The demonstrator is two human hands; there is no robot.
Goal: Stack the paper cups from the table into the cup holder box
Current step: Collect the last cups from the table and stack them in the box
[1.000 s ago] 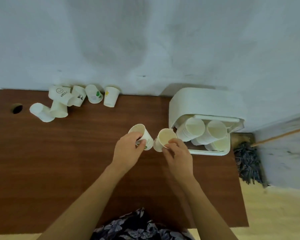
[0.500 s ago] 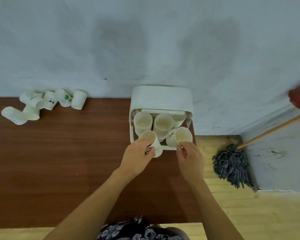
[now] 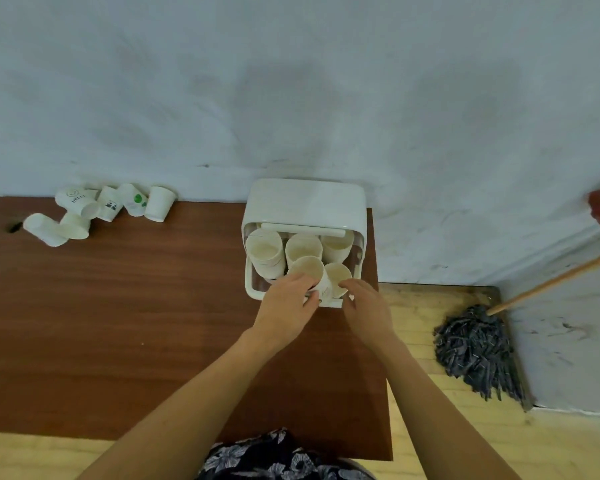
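Nearest the camera, two bare forearms reach over the table (image 3: 118, 306) toward the box (image 3: 305, 202), which serves as the landmark. At the box's front edge the left hand (image 3: 288, 306) has its fingers (image 3: 300, 282) curled round a cup (image 3: 309, 271), holding it mouth-up in the box's front row. Just right of it the right hand (image 3: 364, 306) hovers with loose, spread fingers by a second cup (image 3: 338, 275) already sitting in the box; whether a fingertip touches that cup cannot be told.

To do this step well, the held cup should probably be lined up straight over a stack, lowered until it nests, and let go only once it sits level, since a tilted cup could jam or tip its neighbours.

Behind these, three stacks (image 3: 302, 251) fill the back row under the raised lid. Far left of the box, by the wall, loose cups (image 3: 108, 209) lie waiting, some on their sides. Right of the box, on the floor, a mop (image 3: 478, 351) lies.

The left palm hides the held cup's base and the box's front wall, so how deep it sits is unclear. A red thing at the right edge is cut off.
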